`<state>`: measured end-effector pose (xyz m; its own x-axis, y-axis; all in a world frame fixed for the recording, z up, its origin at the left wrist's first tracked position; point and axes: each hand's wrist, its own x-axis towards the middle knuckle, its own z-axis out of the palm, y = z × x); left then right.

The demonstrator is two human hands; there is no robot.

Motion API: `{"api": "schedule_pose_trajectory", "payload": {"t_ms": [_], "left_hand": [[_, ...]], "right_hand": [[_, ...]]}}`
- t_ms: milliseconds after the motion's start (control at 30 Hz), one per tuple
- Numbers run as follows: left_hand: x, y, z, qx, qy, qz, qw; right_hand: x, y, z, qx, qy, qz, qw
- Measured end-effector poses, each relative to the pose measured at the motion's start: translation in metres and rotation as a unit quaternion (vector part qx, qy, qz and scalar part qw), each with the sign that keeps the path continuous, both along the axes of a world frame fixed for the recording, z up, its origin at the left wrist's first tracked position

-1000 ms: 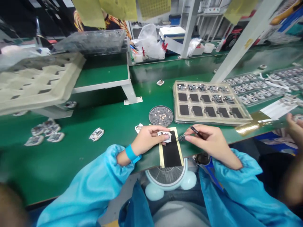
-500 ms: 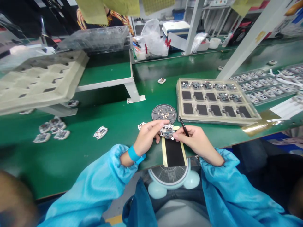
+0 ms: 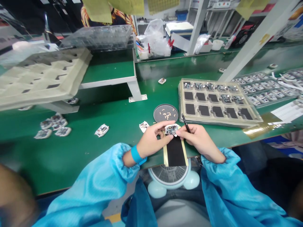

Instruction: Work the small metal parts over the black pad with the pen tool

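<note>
My left hand (image 3: 153,138) and my right hand (image 3: 196,137) meet over a black mat with yellow edges (image 3: 175,151) at the front of the green bench. Both pinch a small white and metal part (image 3: 172,129) between their fingertips, held just above the mat. A thin black tool (image 3: 186,122) also sits in my right hand, its tip pointing up and away. Just beyond the hands lies a round grey perforated dish (image 3: 165,113) holding several tiny pieces. Beside my left hand, another small part (image 3: 143,126) rests on the bench.
A beige tray (image 3: 220,102) of black pads and parts lies to the right, more part trays (image 3: 262,86) behind it. Loose parts (image 3: 53,127) lie at left under a raised shelf (image 3: 107,74) with stacked trays. A small fan (image 3: 169,178) sits at the bench edge.
The part has been lifted off the mat. My right hand moved left to it and now pinches it together with the left, the tool swung upright.
</note>
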<state>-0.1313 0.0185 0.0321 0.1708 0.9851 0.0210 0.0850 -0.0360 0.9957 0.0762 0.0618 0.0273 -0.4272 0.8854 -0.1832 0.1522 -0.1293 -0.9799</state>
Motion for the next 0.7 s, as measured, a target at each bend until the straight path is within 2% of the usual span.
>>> {"api": "schedule_pose_trajectory", "payload": {"t_ms": [167,467,700], "left_hand": [[0.0005,0.0015,-0.0099,0.029,0.016,0.014,0.999],[0.0023,0.0024,-0.0087,0.007,-0.010,0.025,1.000],[0.0024,0.0003,-0.0071,0.069,0.090,0.039,0.993]], "right_hand": [[-0.0012,-0.0012,-0.0008,-0.006,0.009,-0.018,1.000],[-0.0023,0.0005,-0.0024,-0.007,0.015,-0.007,1.000],[-0.0025,0.0015,-0.0058,-0.002,0.007,-0.016,1.000]]}}
